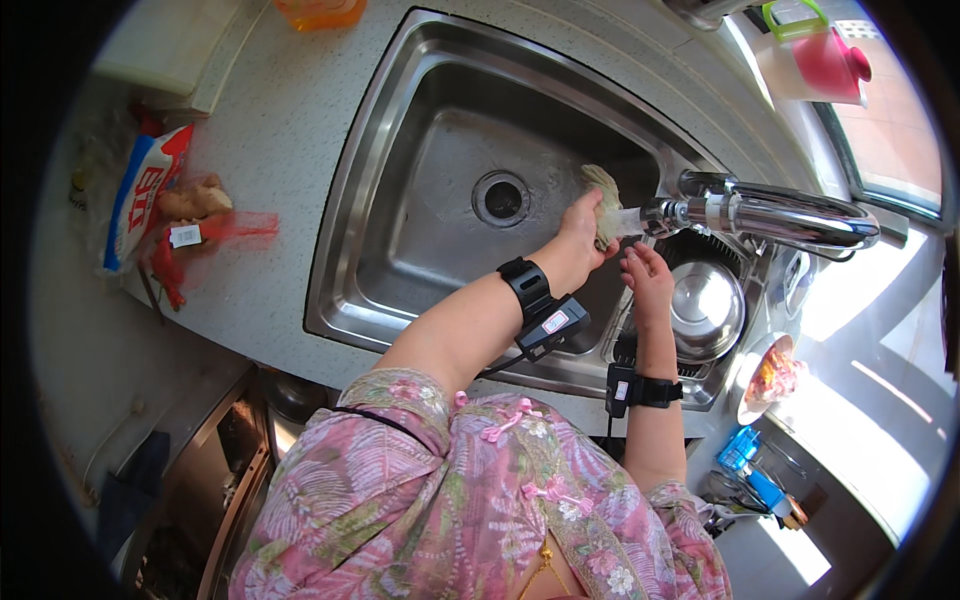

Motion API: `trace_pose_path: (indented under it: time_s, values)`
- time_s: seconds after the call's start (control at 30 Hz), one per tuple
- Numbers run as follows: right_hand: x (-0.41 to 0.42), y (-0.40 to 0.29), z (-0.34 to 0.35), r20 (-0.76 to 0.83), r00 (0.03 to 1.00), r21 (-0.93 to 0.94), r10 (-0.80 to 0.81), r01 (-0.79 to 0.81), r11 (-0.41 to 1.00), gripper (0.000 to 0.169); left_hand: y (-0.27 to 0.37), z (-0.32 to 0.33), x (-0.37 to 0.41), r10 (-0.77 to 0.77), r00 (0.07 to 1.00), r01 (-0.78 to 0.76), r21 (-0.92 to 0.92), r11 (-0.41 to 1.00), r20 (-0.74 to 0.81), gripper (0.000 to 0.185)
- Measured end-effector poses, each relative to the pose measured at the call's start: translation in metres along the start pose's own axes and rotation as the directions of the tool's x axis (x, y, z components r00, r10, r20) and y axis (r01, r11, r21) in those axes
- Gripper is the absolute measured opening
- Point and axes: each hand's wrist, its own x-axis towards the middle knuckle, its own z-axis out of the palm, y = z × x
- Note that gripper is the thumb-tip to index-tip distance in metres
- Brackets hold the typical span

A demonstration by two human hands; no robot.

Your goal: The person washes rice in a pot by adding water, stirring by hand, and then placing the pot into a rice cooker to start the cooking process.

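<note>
My left hand [581,240] holds a pale greenish cloth [604,199] under the chrome faucet [667,215], at the right side of the stainless steel sink basin [450,180]. Water runs from the faucet onto it. Just right of and below the stream is my right hand [649,279], fingers slightly curled and apart, holding nothing that I can see. It hovers near a steel bowl [707,311] in the small side basin. A drain [502,201] lies left of my left hand, and the basin floor around it is wet.
Ginger [196,199], red netting [251,231] and a printed plastic bag [146,196] lie on the left counter. At the right stand a plate of food [772,379] and a pink-and-white watering can [814,67]. Blue-handled utensils [765,491] are at lower right. An orange bottle [319,11] is at the top.
</note>
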Motion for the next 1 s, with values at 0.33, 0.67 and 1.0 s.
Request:
trace_pose_path:
  time_s: [0.33,0.67,1.0]
  values:
    - [0.006,-0.023,-0.005,-0.12,0.988,-0.004,-0.096,0.096,0.995,0.027,-0.004,-0.045,-0.044,-0.226,0.942,0.233,0.004,0.973,0.248,0.04]
    - [0.039,-0.06,-0.035,-0.063,0.945,-0.243,-0.321,0.297,0.924,0.022,-0.017,-0.059,-0.047,-0.227,0.935,0.22,0.057,0.974,0.272,0.03]
    - [0.023,-0.019,-0.003,0.589,0.788,0.674,-0.181,-0.355,0.648,0.06,-0.023,-0.041,-0.072,-0.331,0.781,0.351,0.065,0.934,0.53,0.034]
